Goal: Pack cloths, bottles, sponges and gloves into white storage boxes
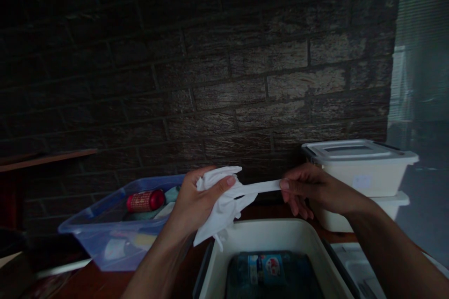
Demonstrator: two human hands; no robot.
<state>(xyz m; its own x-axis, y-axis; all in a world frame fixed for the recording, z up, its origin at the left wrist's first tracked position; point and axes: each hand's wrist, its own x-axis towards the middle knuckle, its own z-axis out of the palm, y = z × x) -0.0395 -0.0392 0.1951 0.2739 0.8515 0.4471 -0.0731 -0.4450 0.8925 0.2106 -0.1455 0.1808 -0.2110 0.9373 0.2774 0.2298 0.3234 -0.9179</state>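
My left hand (pixel 196 201) is closed around a bunched white cloth (pixel 220 198), held up in front of a dark brick wall. A strip of the same cloth stretches to the right, and my right hand (pixel 308 189) pinches its end between thumb and fingers. Both hands hover above an open white bin (pixel 217 257) that holds a dark bottle pack with a blue label (pixel 268 268).
A clear blue tub (pixel 87 224) at the left contains a red can (pixel 145 201) and other small items. Two stacked white lidded boxes (pixel 361 168) stand at the right. A wooden shelf edge (pixel 45 159) juts out at far left. The tabletop is reddish wood.
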